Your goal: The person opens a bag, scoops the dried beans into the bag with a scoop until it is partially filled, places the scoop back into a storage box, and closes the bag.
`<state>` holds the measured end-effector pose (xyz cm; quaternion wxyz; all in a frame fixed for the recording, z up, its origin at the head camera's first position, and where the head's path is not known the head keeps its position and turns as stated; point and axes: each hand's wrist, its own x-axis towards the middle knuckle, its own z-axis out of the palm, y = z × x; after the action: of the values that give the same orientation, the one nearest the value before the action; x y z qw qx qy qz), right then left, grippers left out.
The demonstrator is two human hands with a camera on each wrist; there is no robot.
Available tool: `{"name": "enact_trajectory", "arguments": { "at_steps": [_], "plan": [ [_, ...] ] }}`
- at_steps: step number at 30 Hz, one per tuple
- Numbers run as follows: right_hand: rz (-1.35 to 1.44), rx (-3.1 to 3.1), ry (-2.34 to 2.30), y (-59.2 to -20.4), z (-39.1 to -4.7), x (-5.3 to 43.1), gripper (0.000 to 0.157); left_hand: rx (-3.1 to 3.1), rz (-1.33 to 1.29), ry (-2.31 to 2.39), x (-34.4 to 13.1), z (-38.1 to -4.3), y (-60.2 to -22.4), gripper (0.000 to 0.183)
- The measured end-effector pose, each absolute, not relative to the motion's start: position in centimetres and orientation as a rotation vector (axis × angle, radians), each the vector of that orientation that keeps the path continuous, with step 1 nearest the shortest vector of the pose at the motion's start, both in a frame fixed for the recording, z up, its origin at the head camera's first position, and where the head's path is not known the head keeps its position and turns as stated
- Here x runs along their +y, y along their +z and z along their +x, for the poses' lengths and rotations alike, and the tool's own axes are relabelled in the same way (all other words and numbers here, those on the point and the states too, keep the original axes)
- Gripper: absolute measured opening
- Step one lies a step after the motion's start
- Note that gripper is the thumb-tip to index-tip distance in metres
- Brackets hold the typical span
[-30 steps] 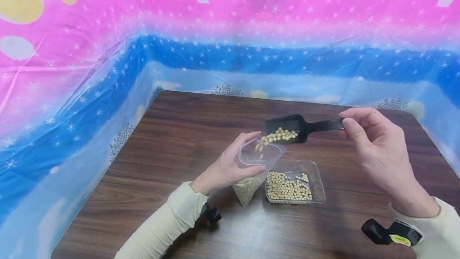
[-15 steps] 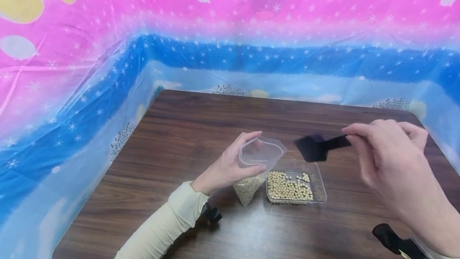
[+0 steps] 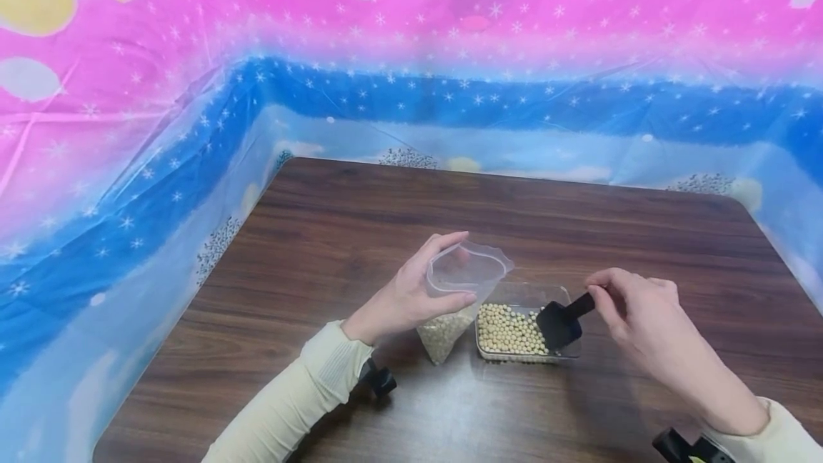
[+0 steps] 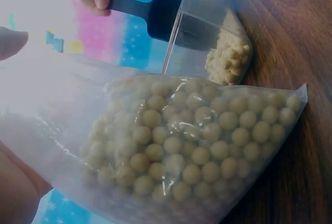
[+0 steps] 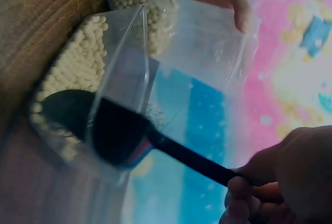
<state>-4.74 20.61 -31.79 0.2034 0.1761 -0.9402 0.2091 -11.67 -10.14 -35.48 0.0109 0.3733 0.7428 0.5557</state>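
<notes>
My left hand grips a clear plastic bag near its top, thumb and fingers spread round the mouth, which gapes. Pale round beans fill the bag's lower part, standing on the table. My right hand pinches the handle end of a black scoop. The scoop's blade dips into a clear rectangular container beside the bag. In the right wrist view its tip lies among the beans there.
A dark wood-grain table carries the bag and the container. Round it hangs a pink and blue patterned cloth, close behind the far edge. A black wrist camera hangs under the left sleeve.
Beans were sliding from the scoop into the bag a second ago. My right hand has since brought the scoop down and turned it into the container. The left hand stays put.
</notes>
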Motion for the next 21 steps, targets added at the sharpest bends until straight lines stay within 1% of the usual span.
{"name": "enact_trajectory", "arguments": {
  "at_steps": [2,5,10,14,21],
  "plan": [
    [0.363,-2.707,0.702,-32.2,-4.5,21.2,0.006,2.315,1.177,1.735,-10.1,-11.7,-35.5,0.076],
    [0.209,-2.805,0.874,-33.2,-4.0,21.7,0.011,2.31,1.164,1.739,-10.0,-11.7,-35.5,0.076],
    [0.122,-2.867,1.168,-35.6,-3.7,21.9,0.022,2.305,1.131,1.752,-10.0,-11.5,-35.5,0.074],
    [0.009,-2.815,1.493,-37.3,-3.5,21.4,0.031,2.285,1.137,1.773,-9.9,-11.5,-35.4,0.075],
    [-0.169,-2.667,1.718,-39.1,-3.5,21.4,0.035,2.283,1.147,1.775,-9.8,-11.4,-35.4,0.074]
  ]
}}
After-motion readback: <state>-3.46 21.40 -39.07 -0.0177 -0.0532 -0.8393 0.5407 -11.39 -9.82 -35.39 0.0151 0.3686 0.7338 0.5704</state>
